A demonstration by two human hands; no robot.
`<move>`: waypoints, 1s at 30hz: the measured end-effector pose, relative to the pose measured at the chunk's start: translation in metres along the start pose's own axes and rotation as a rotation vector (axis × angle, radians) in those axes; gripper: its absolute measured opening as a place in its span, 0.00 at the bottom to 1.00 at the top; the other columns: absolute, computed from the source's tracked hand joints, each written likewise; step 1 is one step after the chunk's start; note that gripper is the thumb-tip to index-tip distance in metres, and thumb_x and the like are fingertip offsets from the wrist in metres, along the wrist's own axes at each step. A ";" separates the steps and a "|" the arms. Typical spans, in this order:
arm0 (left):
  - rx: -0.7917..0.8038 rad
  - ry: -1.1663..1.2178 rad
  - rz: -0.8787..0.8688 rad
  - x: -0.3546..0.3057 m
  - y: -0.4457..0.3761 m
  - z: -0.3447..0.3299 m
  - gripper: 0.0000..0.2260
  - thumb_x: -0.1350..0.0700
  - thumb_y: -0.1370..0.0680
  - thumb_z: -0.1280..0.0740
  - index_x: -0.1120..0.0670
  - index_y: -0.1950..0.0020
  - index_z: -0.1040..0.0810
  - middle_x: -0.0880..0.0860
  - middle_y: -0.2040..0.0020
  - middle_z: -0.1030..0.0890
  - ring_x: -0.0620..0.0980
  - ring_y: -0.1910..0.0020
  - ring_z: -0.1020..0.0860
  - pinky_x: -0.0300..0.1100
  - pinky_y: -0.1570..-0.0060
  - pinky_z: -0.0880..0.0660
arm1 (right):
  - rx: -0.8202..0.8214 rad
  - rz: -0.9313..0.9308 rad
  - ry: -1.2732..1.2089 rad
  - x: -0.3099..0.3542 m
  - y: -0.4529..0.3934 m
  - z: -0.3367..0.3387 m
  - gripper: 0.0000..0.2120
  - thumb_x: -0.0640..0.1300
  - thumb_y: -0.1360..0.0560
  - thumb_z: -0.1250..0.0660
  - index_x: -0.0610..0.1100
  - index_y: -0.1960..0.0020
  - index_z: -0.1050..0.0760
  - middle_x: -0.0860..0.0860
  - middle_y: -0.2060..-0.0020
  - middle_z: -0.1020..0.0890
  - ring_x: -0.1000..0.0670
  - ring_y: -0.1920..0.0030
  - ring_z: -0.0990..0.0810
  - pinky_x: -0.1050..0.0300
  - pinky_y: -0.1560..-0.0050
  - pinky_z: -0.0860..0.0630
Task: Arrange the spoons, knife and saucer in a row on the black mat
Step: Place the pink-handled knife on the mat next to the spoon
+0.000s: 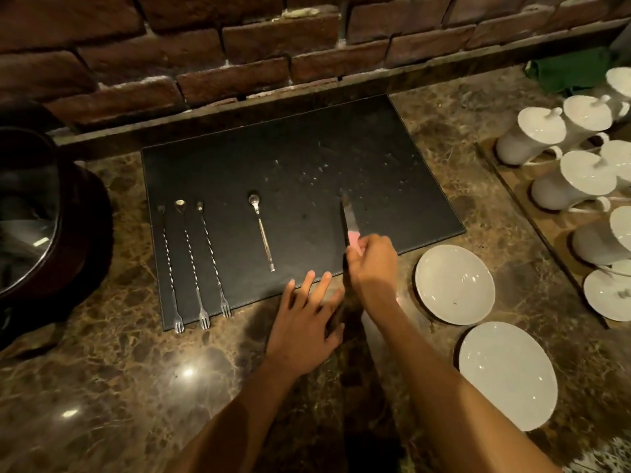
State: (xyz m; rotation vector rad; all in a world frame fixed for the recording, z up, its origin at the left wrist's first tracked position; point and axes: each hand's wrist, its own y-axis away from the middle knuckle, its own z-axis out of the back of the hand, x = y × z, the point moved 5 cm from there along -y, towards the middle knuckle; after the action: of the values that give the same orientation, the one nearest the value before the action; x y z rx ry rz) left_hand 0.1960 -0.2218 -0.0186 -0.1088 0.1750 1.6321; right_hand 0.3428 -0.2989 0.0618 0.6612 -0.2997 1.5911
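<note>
Right hand (370, 264) clenched round the pink handle of a dark-bladed kitchen knife (346, 216), blade pointing to the far side, laid or nearly laid on the flat black rectangular mat (392, 158), right of centre. Left hand (305, 324) released, fingers spread, pressing flat on the near edge of the mat, just left of the knife hand, holding nothing. Further left on the mat: one short silver teaspoon (261, 230), then three long twisted silver bar spoons with forked ends (191, 257) side by side, forks overhanging the near edge. Off the mat, right, on the brown marble counter (136, 370): two white round saucers (454, 285), one nearer than the other. Knife placement in hand, by the look. Next, probably: release the handle with the knife parallel to the spoons, then bring one saucer onto the bare mat to the right
</note>
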 end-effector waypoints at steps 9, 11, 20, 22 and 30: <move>-0.003 -0.003 -0.001 0.000 -0.001 -0.001 0.29 0.36 0.18 0.45 0.45 0.18 0.38 0.52 0.17 0.40 0.58 0.18 0.44 0.61 0.21 0.51 | 0.032 0.142 0.036 0.059 -0.053 -0.037 0.11 0.43 0.23 0.34 0.35 0.47 0.23 0.39 0.48 0.22 0.39 0.46 0.23 0.50 0.46 0.27; 0.005 -0.005 0.000 0.000 -0.002 0.000 0.28 0.37 0.17 0.45 0.45 0.19 0.37 0.52 0.17 0.40 0.58 0.18 0.44 0.62 0.21 0.51 | 0.038 0.143 0.042 0.063 -0.054 -0.045 0.11 0.42 0.23 0.34 0.34 0.47 0.23 0.38 0.48 0.22 0.38 0.46 0.23 0.49 0.47 0.27; 0.016 -0.007 0.004 0.001 -0.001 0.004 0.25 0.38 0.17 0.45 0.46 0.22 0.33 0.53 0.19 0.35 0.59 0.19 0.40 0.64 0.22 0.41 | 0.026 0.147 0.144 0.066 -0.050 -0.057 0.15 0.44 0.22 0.36 0.34 0.41 0.25 0.37 0.46 0.22 0.38 0.44 0.23 0.44 0.42 0.26; 0.025 -0.007 0.006 0.000 -0.001 0.004 0.25 0.38 0.17 0.45 0.46 0.22 0.32 0.53 0.19 0.34 0.59 0.19 0.40 0.64 0.23 0.40 | 0.022 0.155 0.154 0.066 -0.049 -0.057 0.15 0.45 0.22 0.36 0.35 0.41 0.25 0.38 0.46 0.22 0.38 0.44 0.23 0.45 0.43 0.26; 0.055 0.008 0.019 0.002 -0.002 0.006 0.27 0.38 0.18 0.45 0.45 0.20 0.35 0.53 0.17 0.39 0.58 0.18 0.42 0.62 0.22 0.48 | 0.024 0.117 0.049 0.044 -0.035 -0.026 0.16 0.48 0.20 0.40 0.36 0.45 0.24 0.40 0.46 0.23 0.41 0.47 0.23 0.49 0.47 0.28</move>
State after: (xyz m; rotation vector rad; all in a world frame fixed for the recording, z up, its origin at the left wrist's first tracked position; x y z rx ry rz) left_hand 0.1984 -0.2191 -0.0135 -0.0717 0.2275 1.6451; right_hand 0.3707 -0.2433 0.0597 0.6317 -0.2883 1.7220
